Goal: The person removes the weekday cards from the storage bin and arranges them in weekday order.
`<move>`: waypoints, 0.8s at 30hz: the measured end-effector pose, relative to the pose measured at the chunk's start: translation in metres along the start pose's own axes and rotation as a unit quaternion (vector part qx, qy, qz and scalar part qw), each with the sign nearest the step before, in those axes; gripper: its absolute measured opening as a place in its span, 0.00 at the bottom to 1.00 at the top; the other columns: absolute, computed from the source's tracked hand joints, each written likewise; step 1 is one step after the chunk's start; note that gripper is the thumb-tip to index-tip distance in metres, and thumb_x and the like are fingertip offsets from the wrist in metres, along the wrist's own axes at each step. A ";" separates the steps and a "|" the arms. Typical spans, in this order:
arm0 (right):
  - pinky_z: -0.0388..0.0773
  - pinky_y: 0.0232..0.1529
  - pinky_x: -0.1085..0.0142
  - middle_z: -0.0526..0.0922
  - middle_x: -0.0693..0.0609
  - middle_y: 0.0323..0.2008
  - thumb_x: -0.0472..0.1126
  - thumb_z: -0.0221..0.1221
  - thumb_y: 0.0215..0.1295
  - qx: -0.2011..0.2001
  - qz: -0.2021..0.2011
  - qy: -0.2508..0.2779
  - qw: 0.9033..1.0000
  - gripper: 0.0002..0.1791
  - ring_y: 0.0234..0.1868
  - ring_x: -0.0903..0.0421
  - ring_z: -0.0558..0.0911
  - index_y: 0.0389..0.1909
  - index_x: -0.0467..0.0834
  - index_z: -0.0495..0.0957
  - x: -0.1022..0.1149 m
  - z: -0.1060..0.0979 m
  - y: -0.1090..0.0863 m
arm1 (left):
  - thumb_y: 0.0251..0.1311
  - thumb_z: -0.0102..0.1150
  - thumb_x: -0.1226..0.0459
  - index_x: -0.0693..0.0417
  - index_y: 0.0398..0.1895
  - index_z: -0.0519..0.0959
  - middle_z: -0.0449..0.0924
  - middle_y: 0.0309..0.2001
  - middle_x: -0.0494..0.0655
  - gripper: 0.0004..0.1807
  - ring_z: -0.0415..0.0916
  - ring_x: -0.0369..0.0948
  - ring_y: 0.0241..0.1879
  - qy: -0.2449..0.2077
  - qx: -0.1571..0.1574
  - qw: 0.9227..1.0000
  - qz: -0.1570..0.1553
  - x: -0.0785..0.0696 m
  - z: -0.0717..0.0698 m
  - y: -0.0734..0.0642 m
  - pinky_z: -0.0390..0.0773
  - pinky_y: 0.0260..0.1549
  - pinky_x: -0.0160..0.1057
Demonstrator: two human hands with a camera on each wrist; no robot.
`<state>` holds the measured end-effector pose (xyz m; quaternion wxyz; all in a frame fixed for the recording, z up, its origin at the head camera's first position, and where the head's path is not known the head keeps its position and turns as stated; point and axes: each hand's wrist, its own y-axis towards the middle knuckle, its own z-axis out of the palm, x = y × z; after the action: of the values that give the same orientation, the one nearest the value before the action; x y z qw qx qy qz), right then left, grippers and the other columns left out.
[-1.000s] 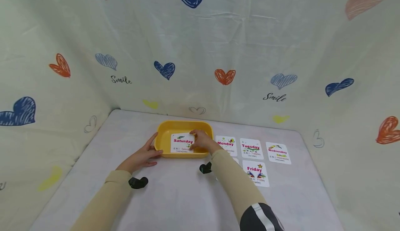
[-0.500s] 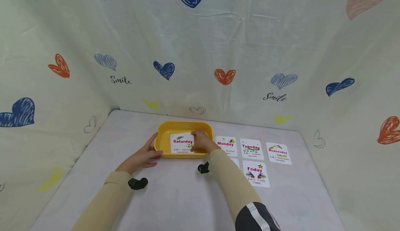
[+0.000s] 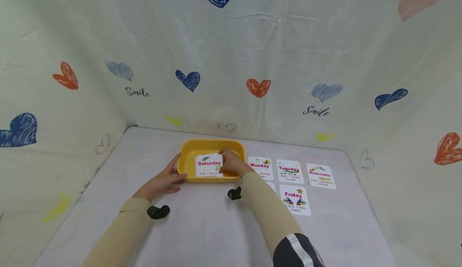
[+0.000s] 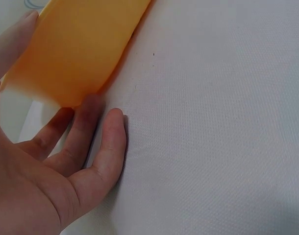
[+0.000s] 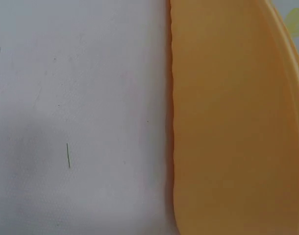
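Note:
A yellow tray (image 3: 187, 150) stands near the back of the table, and a white "Saturday" word card (image 3: 206, 166) lies inside it. My right hand (image 3: 232, 163) reaches over the tray's front right rim and grips the card's right side, thumb and finger curled there. The tray's left front corner has my left hand (image 3: 167, 181) against it, fingers spread and loosely bent. In the left wrist view, fingertips touch the tray's outer wall (image 4: 90, 44). Only the tray's wall (image 5: 233, 117) and the table show in the right wrist view.
To the tray's right lie cards reading "Monday" (image 3: 260, 167), "Tuesday" (image 3: 290, 171), "Wednesday" (image 3: 321, 176) and "Friday" (image 3: 294, 200). My right sleeve mostly covers another card (image 3: 271, 186). A pale curtain (image 3: 223, 50) with printed hearts hangs behind the table.
The Saturday card's lower edge has dropped slightly behind the tray's front rim, with my right hand still at its right side. My left hand stays at the tray's corner.

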<state>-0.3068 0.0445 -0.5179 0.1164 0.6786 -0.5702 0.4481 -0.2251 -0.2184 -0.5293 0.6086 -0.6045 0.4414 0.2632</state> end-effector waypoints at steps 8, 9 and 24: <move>0.75 0.51 0.63 0.76 0.49 0.38 0.32 0.71 0.54 0.009 -0.002 0.029 1.000 0.35 0.40 0.52 0.74 0.63 0.49 0.68 0.001 -0.009 -0.002 | 0.65 0.62 0.57 0.21 0.76 0.35 0.53 0.66 0.60 0.51 0.73 0.53 0.54 0.002 0.004 1.000 0.000 -0.002 0.002 -0.002 0.80 0.46 0.50; 0.76 0.49 0.63 0.76 0.49 0.37 0.32 0.71 0.54 0.010 -0.001 0.036 0.999 0.35 0.39 0.52 0.75 0.63 0.49 0.69 0.001 -0.010 -0.003 | 0.65 0.62 0.57 0.21 0.76 0.35 0.53 0.66 0.60 0.51 0.73 0.53 0.54 0.002 0.006 1.000 0.000 -0.002 0.002 -0.002 0.80 0.47 0.50; 0.82 0.40 0.65 0.78 0.44 0.37 0.26 0.67 0.54 0.020 -0.027 0.118 0.992 0.37 0.33 0.51 0.79 0.67 0.44 0.70 0.005 -0.041 -0.020 | 0.65 0.62 0.56 0.21 0.76 0.33 0.52 0.67 0.62 0.52 0.71 0.55 0.56 0.006 0.012 1.000 0.005 -0.001 0.000 -0.004 0.80 0.47 0.50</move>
<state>-0.3088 0.0746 -0.4836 0.1811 0.6382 -0.5252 0.5330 -0.2223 -0.2190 -0.5266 0.6118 -0.5963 0.4517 0.2570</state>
